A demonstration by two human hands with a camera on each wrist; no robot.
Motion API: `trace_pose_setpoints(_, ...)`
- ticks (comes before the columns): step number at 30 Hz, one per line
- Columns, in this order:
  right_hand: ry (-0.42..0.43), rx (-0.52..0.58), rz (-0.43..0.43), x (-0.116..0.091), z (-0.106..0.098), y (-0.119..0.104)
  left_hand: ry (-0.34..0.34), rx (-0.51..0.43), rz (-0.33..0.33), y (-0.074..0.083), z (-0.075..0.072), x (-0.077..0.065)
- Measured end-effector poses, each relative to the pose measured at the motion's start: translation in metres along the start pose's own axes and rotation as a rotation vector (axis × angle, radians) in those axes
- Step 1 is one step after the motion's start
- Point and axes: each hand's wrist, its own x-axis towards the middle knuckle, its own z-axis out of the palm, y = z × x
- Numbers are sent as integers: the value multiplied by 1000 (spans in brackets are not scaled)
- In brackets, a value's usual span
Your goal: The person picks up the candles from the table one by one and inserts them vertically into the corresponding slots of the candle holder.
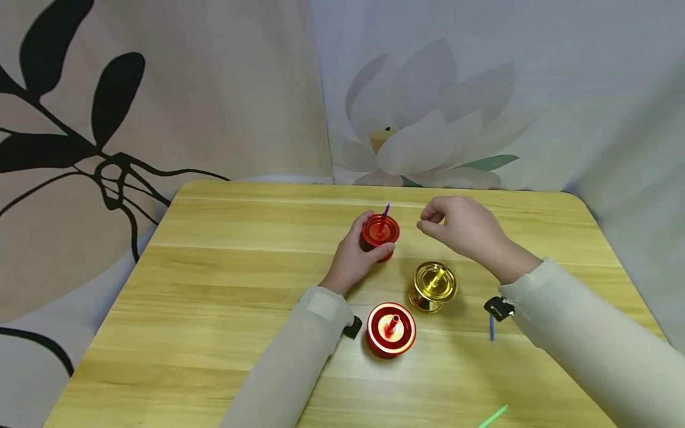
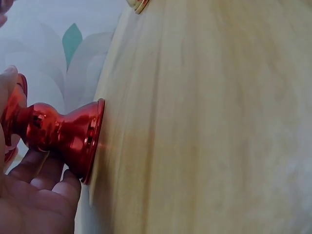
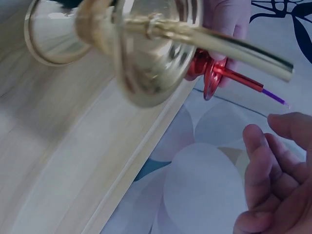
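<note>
My left hand (image 1: 353, 254) grips a shiny red candlestick (image 1: 381, 229) near the far side of the table, thumb and fingers round its cup. The candlestick stands upright, its flared base at the tabletop in the left wrist view. From its central tube rises a thin purple candle (image 3: 276, 97). My right hand (image 1: 464, 229) hovers just to the right, holding nothing, its fingers loosely bent. In the right wrist view those fingers (image 3: 258, 161) are close by the purple candle's tip, with a gap between. A gold candlestick (image 1: 434, 284) stands nearer, between my forearms.
A second red candlestick (image 1: 391, 330) stands in front of the gold one, beside my left sleeve. One thin blue candle (image 1: 492, 328) lies below my right wrist, and a green one (image 1: 493, 416) lies at the near edge of view. Printed curtains (image 1: 257, 89) hang behind the wooden table (image 1: 214, 309).
</note>
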Motion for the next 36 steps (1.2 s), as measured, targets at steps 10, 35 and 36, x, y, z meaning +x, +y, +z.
trace_pose_setpoints(10,-14,-10,25,-17,-4,20,4,3,-13,-2,-6,3)
trace_pose_setpoints(35,-136,-30,-16,-60,23,50,1,-86,-12,-7,-23,9)
trace_pose_setpoints(36,-135,-33,-25,-61,25,52,0,-85,-15,-7,-23,9)
